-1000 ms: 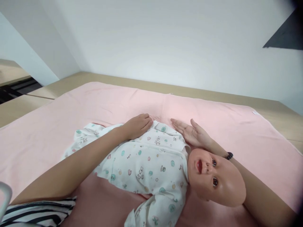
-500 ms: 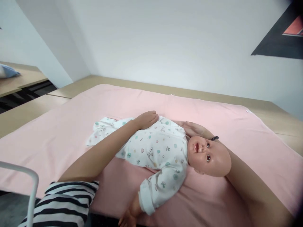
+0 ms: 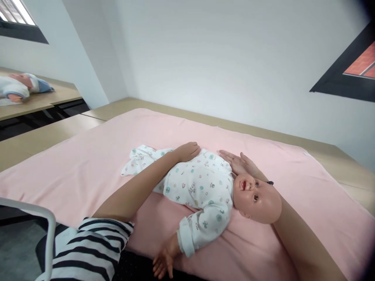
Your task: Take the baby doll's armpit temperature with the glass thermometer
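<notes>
A baby doll (image 3: 202, 183) in a white, patterned cotton outfit lies face up on a pink cloth (image 3: 102, 156), its head to the right. Across its body reaches my left arm in a striped sleeve. My left hand (image 3: 189, 151) is closed, fingers curled over the far side of the outfit at the torso. Under the doll's head and neck passes my right forearm. My right hand (image 3: 238, 162) is open beyond the far shoulder, fingers stretched and thumb apart. The near doll arm hangs over the table's front edge; its far arm is hidden.
The cloth covers most of a wooden table (image 3: 181, 116) against a white wall. Another doll (image 3: 20, 86) lies on a separate table at the left. A white curved metal bar (image 3: 50, 230) stands at the lower left, close to my left sleeve.
My right hand has opened out, its fingers and thumb showing more clearly beside the doll's shoulder. My left hand stays on the torso. The view has shifted, bringing the other doll into sight.
</notes>
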A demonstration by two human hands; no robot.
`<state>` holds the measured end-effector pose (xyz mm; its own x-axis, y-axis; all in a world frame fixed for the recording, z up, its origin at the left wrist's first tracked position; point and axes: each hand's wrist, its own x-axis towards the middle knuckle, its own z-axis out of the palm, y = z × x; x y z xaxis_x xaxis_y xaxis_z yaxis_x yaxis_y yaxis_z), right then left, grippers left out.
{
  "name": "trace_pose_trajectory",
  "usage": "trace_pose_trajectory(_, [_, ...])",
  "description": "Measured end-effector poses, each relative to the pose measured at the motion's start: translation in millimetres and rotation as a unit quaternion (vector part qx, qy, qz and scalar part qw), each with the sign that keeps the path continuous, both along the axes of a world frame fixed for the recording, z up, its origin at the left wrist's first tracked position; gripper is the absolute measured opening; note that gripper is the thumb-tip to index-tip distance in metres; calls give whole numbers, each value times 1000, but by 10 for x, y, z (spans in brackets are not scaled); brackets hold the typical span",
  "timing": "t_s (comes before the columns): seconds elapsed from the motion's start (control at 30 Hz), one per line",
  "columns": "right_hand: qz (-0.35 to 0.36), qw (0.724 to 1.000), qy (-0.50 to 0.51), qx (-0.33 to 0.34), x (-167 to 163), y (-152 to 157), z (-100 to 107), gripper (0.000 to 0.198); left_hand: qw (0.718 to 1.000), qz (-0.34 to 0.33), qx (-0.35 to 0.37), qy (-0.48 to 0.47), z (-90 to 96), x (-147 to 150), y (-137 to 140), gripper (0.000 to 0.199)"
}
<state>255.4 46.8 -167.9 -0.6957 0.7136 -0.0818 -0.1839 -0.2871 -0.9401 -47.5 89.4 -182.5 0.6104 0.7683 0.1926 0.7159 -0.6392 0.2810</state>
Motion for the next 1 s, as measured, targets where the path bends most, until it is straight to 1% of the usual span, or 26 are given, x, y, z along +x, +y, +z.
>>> trace_pose_trajectory(0.1, [-20,999,21,12,-49,135,-39,66,1000,4,-9,-2,4,-2,-2,46])
trace_pose_trajectory(0.13, [-9,1000,22,9,-47,162,-61,65,1000,4,-11,-4,7,-3,-6,46])
trace_pose_trajectory(0.2, [40,999,14,0,-23,198,-123,65,1000,5,-17,-9,18,-4,-21,46])
trace_pose_trajectory(0.27, [74,997,13,-1,5,241,-201,70,1000,8,-22,-14,31,-4,-42,44])
trace_pose_trajectory(0.3, [64,998,25,2,14,271,-241,73,1000,12,-24,-16,38,-3,-53,44])
trace_pose_trajectory(0.4, [-20,997,75,-2,26,362,-335,78,999,24,-34,-20,58,-3,-80,45])
trace_pose_trajectory(0.43, [-25,997,78,-12,28,380,-352,78,999,28,-38,-21,63,-3,-86,46])
trace_pose_trajectory(0.47, [-6,997,71,-19,28,388,-362,77,998,30,-42,-21,66,-5,-91,47])
trace_pose_trajectory(0.57, [83,996,34,-17,27,374,-361,73,998,38,-52,-17,69,-13,-100,49])
trace_pose_trajectory(0.6, [86,996,35,-12,25,366,-357,73,997,42,-56,-17,68,-16,-102,49])
trace_pose_trajectory(0.7, [20,997,69,-17,23,352,-349,77,997,47,-63,-23,58,-22,-104,49])
trace_pose_trajectory(0.73, [13,997,70,-28,26,349,-348,78,997,48,-63,-24,54,-24,-104,48])
trace_pose_trajectory(0.77, [26,997,62,-36,30,347,-347,77,997,48,-61,-25,51,-24,-104,48])
trace_pose_trajectory(0.87, [102,994,32,-39,43,346,-345,75,997,49,-61,-27,48,-23,-105,47])
trace_pose_trajectory(0.9, [105,993,36,-34,44,348,-345,75,996,50,-64,-27,48,-22,-106,46])
trace_pose_trajectory(0.93, [87,995,47,-29,43,352,-345,76,996,50,-66,-28,49,-21,-107,46])
trace_pose_trajectory(1.0, [30,996,78,-29,41,358,-348,80,996,49,-67,-26,51,-21,-108,46])
